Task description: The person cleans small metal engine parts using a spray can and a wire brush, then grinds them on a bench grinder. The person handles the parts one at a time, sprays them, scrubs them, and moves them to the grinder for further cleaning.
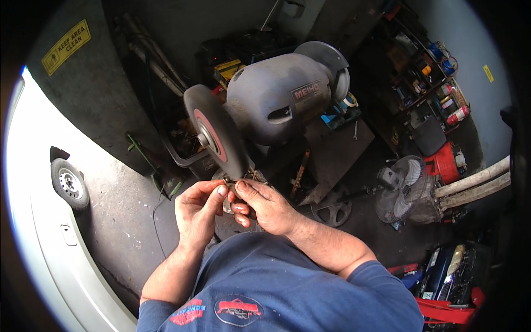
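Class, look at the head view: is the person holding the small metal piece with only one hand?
No: both the left hand and the right hand pinch the small metal piece just below the grinding wheel.

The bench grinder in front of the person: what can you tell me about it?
The bench grinder has a bulky, dusty grey motor housing with a wheel at each end. The near wheel is dark with a red centre disc; the far wheel sits partly behind a grey guard. Both hands, left hand and right hand, hold a small metal piece at the near wheel's lower edge.

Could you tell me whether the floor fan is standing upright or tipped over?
Upright: the fan stands on the floor, its round grille facing sideways.
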Demonstrator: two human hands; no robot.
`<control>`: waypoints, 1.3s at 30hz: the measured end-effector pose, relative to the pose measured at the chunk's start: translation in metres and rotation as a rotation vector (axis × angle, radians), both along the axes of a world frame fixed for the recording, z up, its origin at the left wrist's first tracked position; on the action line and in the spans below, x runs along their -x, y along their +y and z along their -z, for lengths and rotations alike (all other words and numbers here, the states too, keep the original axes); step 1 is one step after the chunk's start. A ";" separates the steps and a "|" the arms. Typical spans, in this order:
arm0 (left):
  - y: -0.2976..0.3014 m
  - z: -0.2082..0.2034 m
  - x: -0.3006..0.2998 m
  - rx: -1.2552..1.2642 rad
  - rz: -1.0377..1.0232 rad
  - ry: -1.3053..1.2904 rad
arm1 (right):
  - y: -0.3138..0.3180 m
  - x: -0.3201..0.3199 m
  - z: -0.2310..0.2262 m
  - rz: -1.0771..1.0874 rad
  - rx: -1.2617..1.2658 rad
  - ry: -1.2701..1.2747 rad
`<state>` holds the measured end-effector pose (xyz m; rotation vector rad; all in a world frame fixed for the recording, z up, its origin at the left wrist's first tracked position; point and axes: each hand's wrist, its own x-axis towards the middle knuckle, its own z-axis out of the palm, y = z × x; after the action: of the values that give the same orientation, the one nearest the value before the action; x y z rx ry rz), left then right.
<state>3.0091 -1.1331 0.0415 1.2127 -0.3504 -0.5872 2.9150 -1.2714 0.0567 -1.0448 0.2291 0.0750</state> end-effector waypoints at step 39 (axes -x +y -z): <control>0.003 0.029 0.012 0.277 0.193 0.152 | 0.008 0.031 -0.016 0.180 1.118 -0.201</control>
<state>2.9969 -1.1297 0.0128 0.8681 -0.4080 -0.7665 2.8843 -1.2631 0.0723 -2.1211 0.1743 -0.3630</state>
